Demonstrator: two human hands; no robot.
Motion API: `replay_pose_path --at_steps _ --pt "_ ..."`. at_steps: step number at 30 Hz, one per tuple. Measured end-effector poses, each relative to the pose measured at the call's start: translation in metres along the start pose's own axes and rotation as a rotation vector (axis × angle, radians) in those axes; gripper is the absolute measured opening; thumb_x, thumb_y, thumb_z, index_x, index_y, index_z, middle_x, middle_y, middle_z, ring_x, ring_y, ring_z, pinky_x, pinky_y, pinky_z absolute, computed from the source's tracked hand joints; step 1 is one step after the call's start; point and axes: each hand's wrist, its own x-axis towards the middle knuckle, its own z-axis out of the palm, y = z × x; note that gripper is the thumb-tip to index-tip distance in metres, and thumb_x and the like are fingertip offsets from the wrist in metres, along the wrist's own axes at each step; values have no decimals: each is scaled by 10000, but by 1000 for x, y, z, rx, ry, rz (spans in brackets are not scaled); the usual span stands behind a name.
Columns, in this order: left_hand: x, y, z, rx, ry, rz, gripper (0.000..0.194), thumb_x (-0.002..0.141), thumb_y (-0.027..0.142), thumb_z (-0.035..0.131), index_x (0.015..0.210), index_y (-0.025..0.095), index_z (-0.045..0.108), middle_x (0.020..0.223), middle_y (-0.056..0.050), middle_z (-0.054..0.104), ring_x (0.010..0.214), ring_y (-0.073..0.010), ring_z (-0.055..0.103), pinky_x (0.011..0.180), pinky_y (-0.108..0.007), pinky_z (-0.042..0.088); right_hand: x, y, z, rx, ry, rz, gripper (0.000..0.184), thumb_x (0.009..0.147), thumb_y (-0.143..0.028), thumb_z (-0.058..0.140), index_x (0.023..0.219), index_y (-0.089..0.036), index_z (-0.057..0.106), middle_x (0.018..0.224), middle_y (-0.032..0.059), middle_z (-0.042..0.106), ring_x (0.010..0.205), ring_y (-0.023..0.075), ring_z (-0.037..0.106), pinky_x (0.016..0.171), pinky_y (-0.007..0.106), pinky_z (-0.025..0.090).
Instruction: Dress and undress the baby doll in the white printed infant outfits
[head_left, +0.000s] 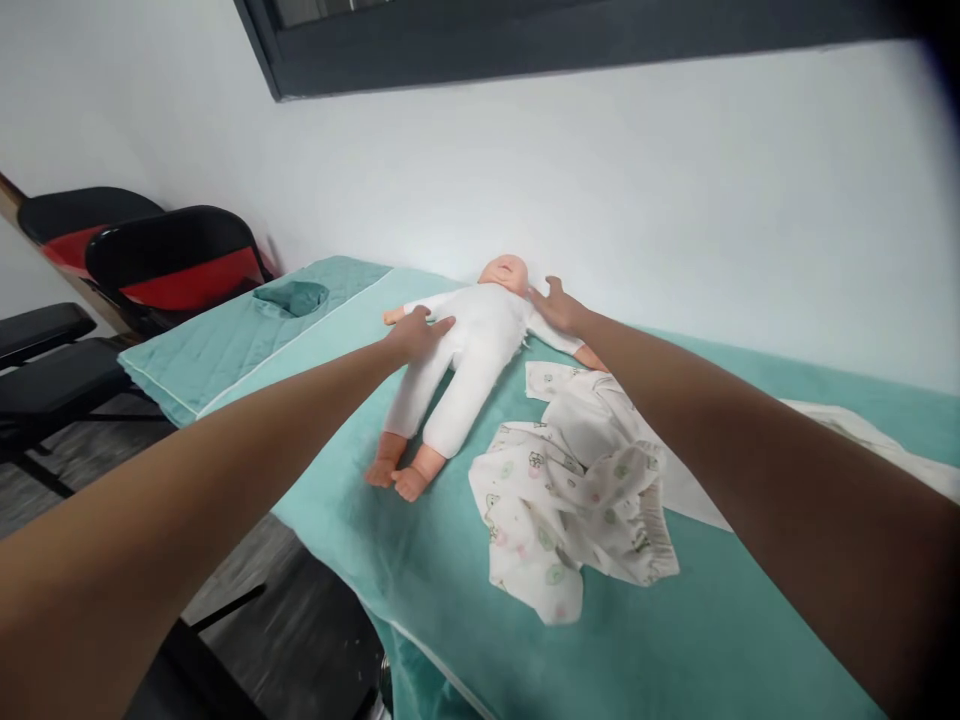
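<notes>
A baby doll with a white cloth body lies on its back on the teal-covered table, head toward the wall and feet toward me. My left hand is at the doll's side by its hip, thumb and fingers apart. By the doll's head and shoulder is my right hand, its fingers spread. Neither hand grips anything that I can see. Patterned baby clothes lie crumpled to the right of the doll, with an elastic edge showing. My right forearm covers part of the cloth there.
A quilted teal pad covers the table's left end, a bunched fold on top. Black chairs with red parts stand at the left. White fabric lies at the right, partly behind my arm. The white wall borders the far edge.
</notes>
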Motion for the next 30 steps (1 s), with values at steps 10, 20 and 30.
replay_pose_path --at_steps 10,20,30 --pt "-150 63 56 263 -231 901 358 847 282 538 1181 282 668 1511 -67 435 1394 -294 349 1137 -373 265 -163 121 -78 -493 -75 160 500 956 -569 335 1074 -166 606 1146 210 661 1045 364 621 813 457 461" --pt "-181 175 104 524 86 1114 293 816 118 490 1074 173 617 1478 -126 439 1378 -294 366 1127 -499 271 -301 94 -113 -677 -8 -296 315 1002 -317 305 1237 -262 507 1324 98 527 1031 256 593 797 362 397" --pt "-189 306 113 255 396 870 240 872 192 460 1097 243 524 1187 -66 590 919 -235 633 722 -351 467 -351 160 -206 -284 24 184 271 843 -239 580 1074 -106 629 1094 208 671 1013 350 625 810 389 455"
